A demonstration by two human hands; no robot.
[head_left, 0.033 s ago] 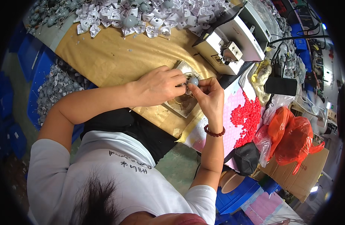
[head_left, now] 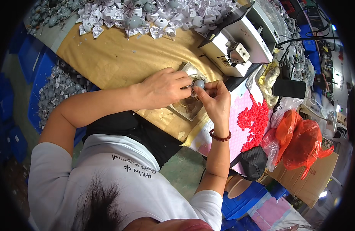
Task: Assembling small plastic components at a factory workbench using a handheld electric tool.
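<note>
My left hand [head_left: 164, 87] and my right hand [head_left: 216, 101] meet over a worn metal plate [head_left: 191, 111] on the table. Between their fingertips is a small part with a round grey dome [head_left: 199, 83]. My right thumb and fingers are pinched on it from the right. From the left, my left fingers close in on the same part, and what lies under their tips is hidden. A dark red bead bracelet [head_left: 220, 136] circles my right wrist.
White plastic housings [head_left: 161, 22] and grey-domed parts are heaped at the table's far side. A white boxy machine [head_left: 239, 42] stands beyond my right hand. Small red pieces [head_left: 253, 120] lie right, near an orange plastic bag [head_left: 301, 140]. A blue bin [head_left: 37, 102] of domed parts sits left.
</note>
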